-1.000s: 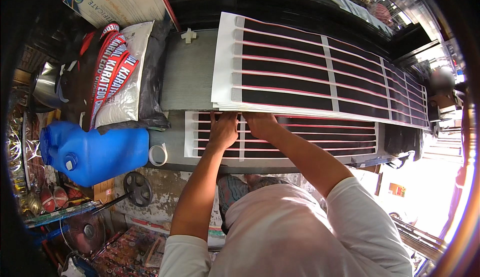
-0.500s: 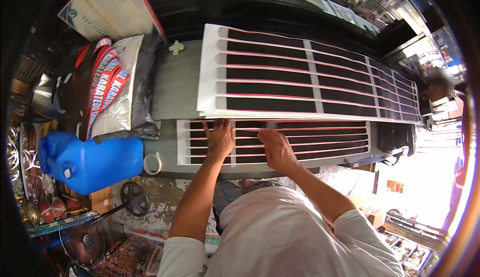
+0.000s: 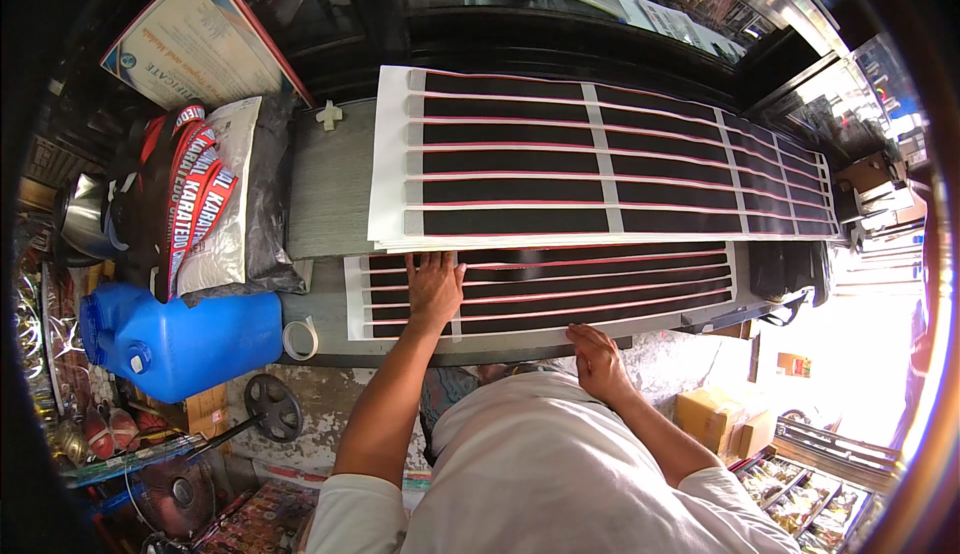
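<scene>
On the counter, left hand (image 3: pixel 435 289) flat on striped sheet (image 3: pixel 600 289), blue jerrycan (image 3: pixel 180 339) capped

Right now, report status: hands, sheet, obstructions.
Left hand flat on near striped sheet. Right hand at its front edge. Larger sheet overlaps its far edge.

black-and-red striped white sheets (image 3: pixel 560 289), blue jerrycan (image 3: pixel 190 339)
</scene>
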`<move>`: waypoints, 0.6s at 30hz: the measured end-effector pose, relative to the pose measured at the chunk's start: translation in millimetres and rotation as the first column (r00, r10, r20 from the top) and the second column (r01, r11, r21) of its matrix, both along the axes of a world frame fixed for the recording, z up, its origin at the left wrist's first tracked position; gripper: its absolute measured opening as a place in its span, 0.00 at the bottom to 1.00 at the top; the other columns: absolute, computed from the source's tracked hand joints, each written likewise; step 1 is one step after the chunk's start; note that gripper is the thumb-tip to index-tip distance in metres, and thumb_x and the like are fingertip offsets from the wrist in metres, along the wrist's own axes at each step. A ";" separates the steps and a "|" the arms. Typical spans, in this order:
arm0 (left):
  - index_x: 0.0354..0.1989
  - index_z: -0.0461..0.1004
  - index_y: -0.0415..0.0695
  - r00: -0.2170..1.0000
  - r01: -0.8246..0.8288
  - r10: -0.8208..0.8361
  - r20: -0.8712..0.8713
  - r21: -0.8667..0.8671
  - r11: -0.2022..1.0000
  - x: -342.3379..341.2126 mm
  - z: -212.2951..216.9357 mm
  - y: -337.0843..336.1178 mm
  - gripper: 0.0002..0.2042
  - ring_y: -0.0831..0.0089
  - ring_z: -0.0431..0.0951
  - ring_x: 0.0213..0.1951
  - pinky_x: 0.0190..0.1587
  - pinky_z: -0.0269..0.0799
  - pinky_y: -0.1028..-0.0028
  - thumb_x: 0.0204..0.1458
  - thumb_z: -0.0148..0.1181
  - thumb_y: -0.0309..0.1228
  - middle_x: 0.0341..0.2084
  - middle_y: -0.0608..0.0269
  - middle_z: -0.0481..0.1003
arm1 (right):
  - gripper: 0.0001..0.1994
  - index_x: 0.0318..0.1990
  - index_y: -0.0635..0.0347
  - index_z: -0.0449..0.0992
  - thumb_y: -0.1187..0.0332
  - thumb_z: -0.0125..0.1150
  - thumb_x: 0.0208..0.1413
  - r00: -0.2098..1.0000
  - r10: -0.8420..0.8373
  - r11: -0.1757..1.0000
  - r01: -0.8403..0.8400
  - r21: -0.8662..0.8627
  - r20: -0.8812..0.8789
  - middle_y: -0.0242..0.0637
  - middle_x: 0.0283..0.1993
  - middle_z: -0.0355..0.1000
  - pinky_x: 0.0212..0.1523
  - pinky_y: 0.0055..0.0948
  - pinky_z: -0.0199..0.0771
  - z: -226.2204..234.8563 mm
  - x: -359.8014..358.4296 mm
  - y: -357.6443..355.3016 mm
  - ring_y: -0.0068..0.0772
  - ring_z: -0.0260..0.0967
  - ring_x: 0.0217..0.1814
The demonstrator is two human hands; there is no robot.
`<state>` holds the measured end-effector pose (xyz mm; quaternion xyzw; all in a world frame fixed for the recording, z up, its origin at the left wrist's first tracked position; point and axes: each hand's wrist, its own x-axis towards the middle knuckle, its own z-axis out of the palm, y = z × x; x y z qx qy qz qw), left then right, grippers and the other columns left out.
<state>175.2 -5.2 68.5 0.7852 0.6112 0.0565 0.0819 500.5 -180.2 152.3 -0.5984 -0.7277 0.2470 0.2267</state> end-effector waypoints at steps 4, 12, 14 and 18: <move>0.77 0.64 0.36 0.996 0.029 -0.028 -0.088 0.019 0.999 6.6 5.4 2.7 0.33 0.47 0.65 0.77 0.80 0.49 0.36 0.75 0.51 0.51 0.74 0.42 0.67 | 0.22 0.60 0.65 0.83 0.82 0.61 0.57 1.000 0.004 1.000 -0.003 0.012 -0.027 0.52 0.64 0.80 0.69 0.53 0.77 1.5 0.7 4.3 0.59 0.77 0.68; 0.76 0.65 0.33 0.979 0.028 -0.054 -0.195 -0.134 0.991 13.7 10.7 23.0 0.36 0.40 0.65 0.76 0.79 0.53 0.37 0.76 0.46 0.55 0.75 0.35 0.65 | 0.20 0.59 0.66 0.82 0.82 0.60 0.58 0.995 0.058 0.998 -0.059 -0.016 -0.083 0.54 0.65 0.79 0.68 0.50 0.78 1.7 -10.3 20.3 0.58 0.77 0.66; 0.76 0.66 0.36 0.992 0.011 -0.031 -0.122 -0.161 0.987 7.9 27.9 25.0 0.35 0.39 0.65 0.76 0.78 0.51 0.32 0.75 0.49 0.55 0.74 0.35 0.66 | 0.20 0.58 0.67 0.82 0.82 0.61 0.58 0.996 0.062 0.998 -0.062 -0.005 -0.057 0.55 0.65 0.79 0.67 0.51 0.79 -5.0 -9.1 20.6 0.59 0.78 0.65; 0.76 0.67 0.45 0.972 -0.207 0.216 0.094 -0.091 0.974 -39.3 34.8 11.9 0.33 0.33 0.64 0.74 0.74 0.47 0.22 0.67 0.63 0.47 0.71 0.31 0.67 | 0.20 0.58 0.67 0.83 0.81 0.60 0.58 0.995 0.021 1.000 -0.023 -0.018 -0.101 0.56 0.63 0.80 0.66 0.51 0.80 -11.8 -3.9 15.5 0.60 0.79 0.64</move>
